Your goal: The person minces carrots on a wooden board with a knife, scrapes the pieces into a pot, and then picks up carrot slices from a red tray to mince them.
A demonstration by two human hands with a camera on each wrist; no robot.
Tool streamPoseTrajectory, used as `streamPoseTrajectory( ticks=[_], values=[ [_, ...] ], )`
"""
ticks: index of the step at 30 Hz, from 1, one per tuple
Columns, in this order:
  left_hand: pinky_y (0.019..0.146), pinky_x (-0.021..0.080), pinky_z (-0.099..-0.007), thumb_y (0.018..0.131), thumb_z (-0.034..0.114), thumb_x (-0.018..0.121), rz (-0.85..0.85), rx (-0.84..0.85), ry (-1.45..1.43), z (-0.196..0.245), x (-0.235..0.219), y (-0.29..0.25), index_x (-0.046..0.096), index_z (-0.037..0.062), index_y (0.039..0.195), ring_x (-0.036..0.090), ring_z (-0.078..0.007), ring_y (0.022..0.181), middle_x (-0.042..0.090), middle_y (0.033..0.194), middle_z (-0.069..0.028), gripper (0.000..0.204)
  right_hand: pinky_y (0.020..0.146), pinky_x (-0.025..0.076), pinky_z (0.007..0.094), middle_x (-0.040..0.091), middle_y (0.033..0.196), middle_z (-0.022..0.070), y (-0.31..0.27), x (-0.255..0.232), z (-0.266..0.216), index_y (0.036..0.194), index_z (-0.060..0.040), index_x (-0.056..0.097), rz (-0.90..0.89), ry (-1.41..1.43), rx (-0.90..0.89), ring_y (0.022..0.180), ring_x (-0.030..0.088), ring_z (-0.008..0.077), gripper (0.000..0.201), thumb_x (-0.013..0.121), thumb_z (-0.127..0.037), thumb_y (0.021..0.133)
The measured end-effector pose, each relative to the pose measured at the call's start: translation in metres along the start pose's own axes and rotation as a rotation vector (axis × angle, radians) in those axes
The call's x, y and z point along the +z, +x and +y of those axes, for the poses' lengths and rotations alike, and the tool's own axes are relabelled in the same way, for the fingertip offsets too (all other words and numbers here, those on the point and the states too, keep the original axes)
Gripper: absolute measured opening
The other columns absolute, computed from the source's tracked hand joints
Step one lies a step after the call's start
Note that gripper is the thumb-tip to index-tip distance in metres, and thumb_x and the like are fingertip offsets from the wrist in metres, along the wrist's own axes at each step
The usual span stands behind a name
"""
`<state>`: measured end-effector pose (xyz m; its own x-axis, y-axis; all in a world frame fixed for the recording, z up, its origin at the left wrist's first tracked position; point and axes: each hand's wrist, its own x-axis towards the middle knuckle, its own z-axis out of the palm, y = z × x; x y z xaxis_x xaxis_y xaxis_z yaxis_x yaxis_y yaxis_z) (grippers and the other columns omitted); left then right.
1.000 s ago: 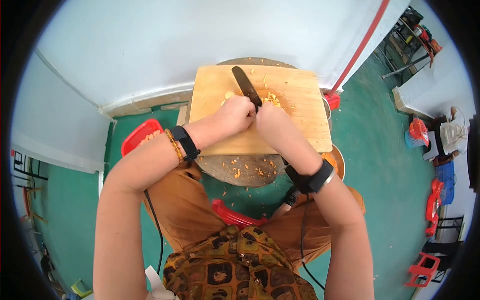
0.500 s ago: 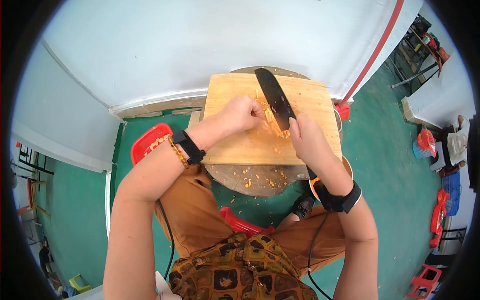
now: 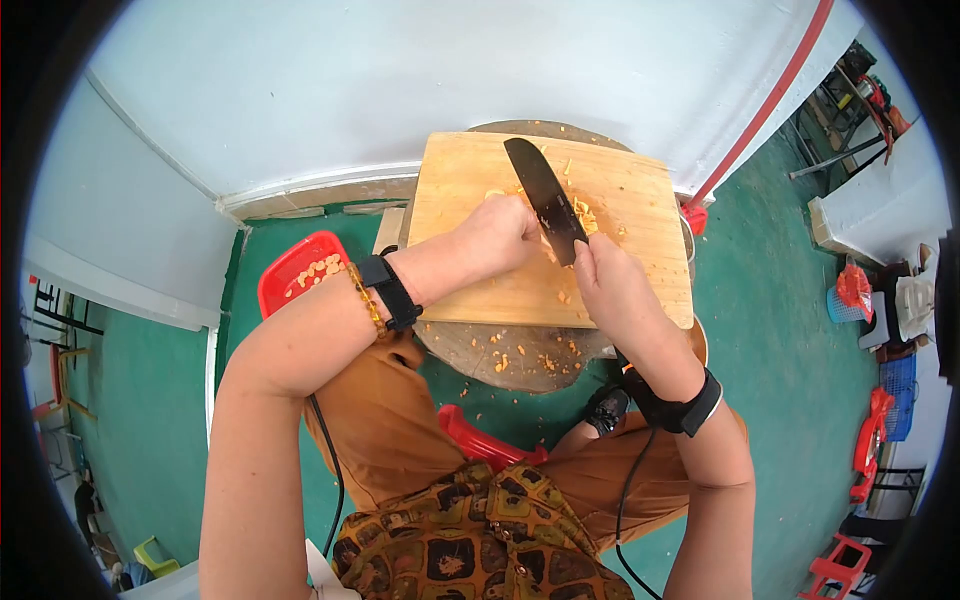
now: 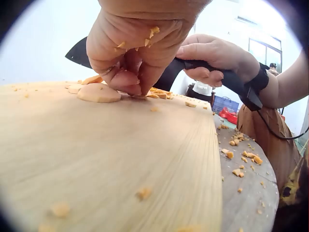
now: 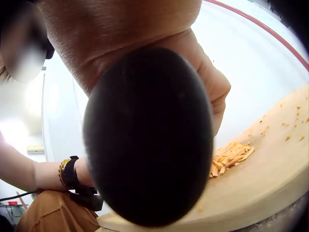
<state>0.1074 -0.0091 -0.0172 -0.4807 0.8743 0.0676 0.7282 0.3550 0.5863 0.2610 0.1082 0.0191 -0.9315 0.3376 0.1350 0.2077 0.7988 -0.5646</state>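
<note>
My right hand (image 3: 620, 285) grips the handle of a black kitchen knife (image 3: 545, 200), its blade pointing away over the wooden cutting board (image 3: 455, 170). The butt of the handle (image 5: 149, 140) fills the middle of the right wrist view. Close beside the blade, my left hand (image 3: 500, 238) has its fingers curled down, pinching a vegetable slice at the board, mostly hidden by the fingertips. Another pale orange slice (image 4: 99, 93) lies flat next to these fingers. Thin cut strips (image 5: 231, 157) are heaped by the knife. Small orange bits cling to the left hand (image 4: 145, 43).
The board rests on a round wooden block (image 3: 470, 360) strewn with orange crumbs. At the left, a red basin (image 3: 268, 292) holds several slices. A bowl (image 3: 702, 345) shows partly below the board's right side. A white wall (image 3: 340, 100) stands behind.
The right hand first swung the knife rightward, away from the left hand. Now the left hand has shifted slightly right and its fingers are back close beside the blade.
</note>
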Motion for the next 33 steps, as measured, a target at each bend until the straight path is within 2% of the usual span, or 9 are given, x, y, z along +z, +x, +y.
streamPoseTrajectory(
  ticks=[10,14,28,33],
  values=[
    [0.058,0.051,-0.0369,0.07,0.01,0.067,0.063,0.064,0.021,0.001,0.002,-0.001,0.071,0.0024,0.074,0.063,-0.029,0.06,0.064,0.068,-0.0184,0.009,0.056,0.047,0.0525,0.058,0.065,0.029,-0.001,0.005,0.003,0.083,0.0039,0.051,-0.006,-0.05,-0.045,0.063,0.059,0.0457,0.025,0.047,-0.018,0.095],
    [0.058,0.051,-0.0369,0.07,0.01,0.066,0.036,0.023,-0.003,0.005,0.001,-0.003,0.071,0.002,0.073,0.063,-0.0293,0.06,0.063,0.068,-0.0188,0.01,0.055,0.047,0.0513,0.058,0.064,0.0293,-0.002,0.006,0.005,0.082,0.0043,0.051,-0.006,-0.062,-0.047,0.062,0.059,0.0453,0.025,0.048,-0.017,0.095],
    [0.059,0.05,-0.0388,0.071,0.009,0.065,0.068,0.086,0.009,-0.006,0.011,-0.001,0.068,-0.0006,0.071,0.062,-0.0325,0.063,0.062,0.069,-0.0204,0.01,0.065,0.047,0.0525,0.059,0.073,0.0311,0.011,-0.006,-0.005,0.082,0.0061,0.054,-0.214,-0.007,0.149,0.072,0.06,0.0468,0.028,0.046,-0.018,0.094],
    [0.058,0.05,-0.0382,0.07,0.009,0.065,0.025,0.065,-0.042,-0.006,0.008,0.0,0.067,-0.0005,0.069,0.062,-0.0318,0.06,0.062,0.066,-0.0201,0.01,0.068,0.048,0.0518,0.06,0.075,0.0308,0.014,-0.004,-0.007,0.08,0.0063,0.054,-0.187,-0.055,0.115,0.076,0.061,0.046,0.029,0.046,-0.018,0.093]
  ],
)
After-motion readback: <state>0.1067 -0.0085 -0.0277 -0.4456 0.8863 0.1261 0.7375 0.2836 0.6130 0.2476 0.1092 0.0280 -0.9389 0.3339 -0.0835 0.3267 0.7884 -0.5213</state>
